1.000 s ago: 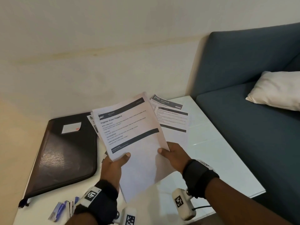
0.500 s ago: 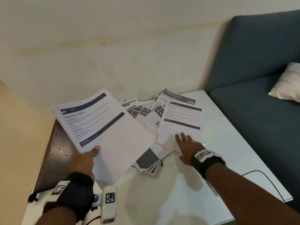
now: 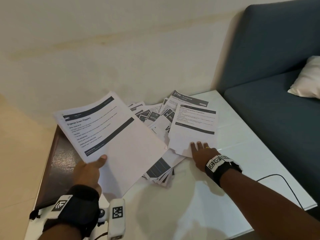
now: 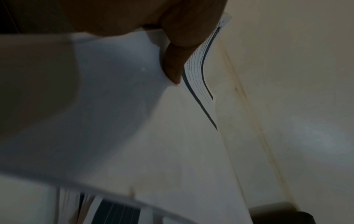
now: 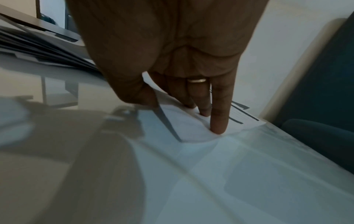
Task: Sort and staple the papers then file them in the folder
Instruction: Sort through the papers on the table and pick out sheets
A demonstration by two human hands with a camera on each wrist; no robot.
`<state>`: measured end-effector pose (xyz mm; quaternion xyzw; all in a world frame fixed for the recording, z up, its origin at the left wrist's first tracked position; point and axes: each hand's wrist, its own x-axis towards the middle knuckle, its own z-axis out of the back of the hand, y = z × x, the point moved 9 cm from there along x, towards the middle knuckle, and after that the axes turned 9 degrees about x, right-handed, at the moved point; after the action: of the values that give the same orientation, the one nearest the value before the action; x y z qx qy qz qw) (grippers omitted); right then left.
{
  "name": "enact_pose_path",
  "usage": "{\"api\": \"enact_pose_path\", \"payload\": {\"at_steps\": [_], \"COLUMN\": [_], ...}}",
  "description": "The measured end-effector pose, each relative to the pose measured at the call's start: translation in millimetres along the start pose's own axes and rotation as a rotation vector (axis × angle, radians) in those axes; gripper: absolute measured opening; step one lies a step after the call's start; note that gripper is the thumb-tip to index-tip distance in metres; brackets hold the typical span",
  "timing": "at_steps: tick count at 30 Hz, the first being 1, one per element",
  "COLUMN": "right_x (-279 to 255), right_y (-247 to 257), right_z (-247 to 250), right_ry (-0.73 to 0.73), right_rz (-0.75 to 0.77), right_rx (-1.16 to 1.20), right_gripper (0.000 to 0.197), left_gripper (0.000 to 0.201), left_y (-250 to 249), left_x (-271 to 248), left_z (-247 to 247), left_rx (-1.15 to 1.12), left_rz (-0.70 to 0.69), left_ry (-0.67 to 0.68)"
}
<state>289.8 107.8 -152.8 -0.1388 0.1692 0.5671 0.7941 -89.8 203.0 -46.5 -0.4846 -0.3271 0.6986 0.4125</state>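
My left hand (image 3: 93, 168) holds a stack of printed sheets (image 3: 110, 135) headed "Organize Green Peppers". Its thumb (image 4: 172, 68) lies on top and its fingers are hidden beneath. The stack hangs tilted above the dark brown folder (image 3: 58, 163), which lies shut at the table's left edge. A fanned pile of loose papers (image 3: 155, 122) lies mid-table. My right hand (image 3: 200, 151) lies on the near edge of a single sheet (image 3: 194, 129) at the right of that pile. Straight fingers (image 5: 216, 121) press on top, and the thumb is tucked under the lifted edge. No stapler is in view.
The white glossy table (image 3: 190, 205) stands against a cream wall. A dark blue sofa (image 3: 277, 101) with a pale pillow (image 3: 308, 78) adjoins its right side. A thin black cable (image 3: 285, 184) runs across the table's right near corner.
A second ago both hands held the stack. The left hand has since carried it left over the folder. The right hand let go and moved onto the single sheet at the right.
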Motion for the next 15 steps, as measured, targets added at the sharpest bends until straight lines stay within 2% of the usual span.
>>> {"api": "enact_pose_path", "payload": {"at_steps": [5, 8, 12, 15], "right_x": [-7, -24, -73, -105], "right_y": [4, 8, 23, 29], "right_z": [11, 15, 8, -18], "right_ry": [-0.038, -0.037, -0.017, 0.078], "right_rz": [0.007, 0.052, 0.243, 0.398], "right_rx": [-0.041, -0.087, -0.224, -0.259], "right_gripper": [0.056, 0.058, 0.056, 0.051], "left_gripper": [0.028, 0.028, 0.030, 0.039], "left_y": [-12, -16, -13, -7], "left_x": [-10, -11, -10, -9], "left_z": [-1, -3, 1, 7], "left_rx": [0.002, -0.032, -0.069, -0.063], "left_rz": [-0.032, -0.025, -0.009, -0.016], "left_ry": [-0.006, 0.005, 0.006, -0.020]}}
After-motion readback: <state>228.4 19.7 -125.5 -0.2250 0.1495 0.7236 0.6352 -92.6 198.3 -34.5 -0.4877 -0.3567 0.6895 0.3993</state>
